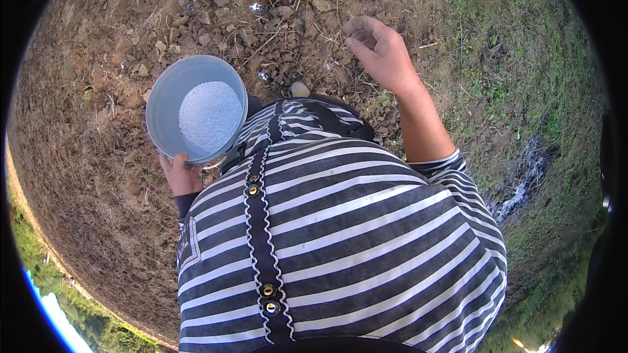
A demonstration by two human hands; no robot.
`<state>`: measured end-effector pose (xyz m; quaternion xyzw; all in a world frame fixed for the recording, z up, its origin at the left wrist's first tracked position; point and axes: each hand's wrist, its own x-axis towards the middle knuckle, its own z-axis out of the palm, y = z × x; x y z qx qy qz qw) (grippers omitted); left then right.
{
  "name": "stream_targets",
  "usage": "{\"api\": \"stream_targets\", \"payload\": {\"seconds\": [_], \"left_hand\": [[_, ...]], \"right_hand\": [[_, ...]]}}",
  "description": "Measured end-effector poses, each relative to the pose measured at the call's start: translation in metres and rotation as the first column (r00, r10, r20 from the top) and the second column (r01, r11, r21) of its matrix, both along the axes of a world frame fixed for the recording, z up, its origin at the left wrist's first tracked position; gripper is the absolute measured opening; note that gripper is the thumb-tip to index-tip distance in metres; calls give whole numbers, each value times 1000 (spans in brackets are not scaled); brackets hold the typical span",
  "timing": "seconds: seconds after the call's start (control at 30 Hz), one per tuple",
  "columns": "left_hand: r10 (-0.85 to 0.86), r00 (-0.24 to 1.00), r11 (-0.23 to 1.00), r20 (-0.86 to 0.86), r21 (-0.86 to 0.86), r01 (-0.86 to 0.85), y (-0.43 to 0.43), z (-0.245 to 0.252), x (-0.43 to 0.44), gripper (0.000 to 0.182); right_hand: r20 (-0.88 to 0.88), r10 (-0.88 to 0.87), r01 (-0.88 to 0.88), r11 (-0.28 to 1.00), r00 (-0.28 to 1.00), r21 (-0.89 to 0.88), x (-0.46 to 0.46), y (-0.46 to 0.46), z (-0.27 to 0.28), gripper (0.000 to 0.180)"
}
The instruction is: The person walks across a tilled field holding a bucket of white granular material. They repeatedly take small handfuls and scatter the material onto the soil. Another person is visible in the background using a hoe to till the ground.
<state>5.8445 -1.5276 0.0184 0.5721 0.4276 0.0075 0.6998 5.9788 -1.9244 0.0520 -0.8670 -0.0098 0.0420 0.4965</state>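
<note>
My left hand (182, 175) grips the near side of a grey plastic bucket (164, 103), thumb at the rim. White granules (211, 116) form a sloping heap inside the bucket, which tilts so that its inner wall shows. To the right, my right hand (377, 51) hangs above the soil with its fingers curled. A gap shows between thumb and fingers, and no object is visible in it. Small white clumps lie on the brown, cloddy soil (289, 34): one white clump (255, 7) is farther off, another white clump (263, 76) close to my feet.
Low green grass (549, 59) grows along the right side. A greyish-white streak (522, 184) crosses the ground there. Dry stalks and stones are scattered over the soil. The tip of a shoe (300, 89) shows below my striped shirt (343, 235).
</note>
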Motion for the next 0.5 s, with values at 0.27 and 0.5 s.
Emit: {"api": "stream_targets", "payload": {"seconds": [0.27, 0.5], "left_hand": [[-10, 1000, 1000, 12, -15, 11, -2, 4, 0, 69], [18, 1000, 1000, 10, 3, -18, -2, 3, -1, 70]], "right_hand": [[-65, 27, -28, 1000, 997, -8, -4, 7, -3, 18], [-143, 121, -137, 985, 982, -101, -12, 20, -16, 19]]}}
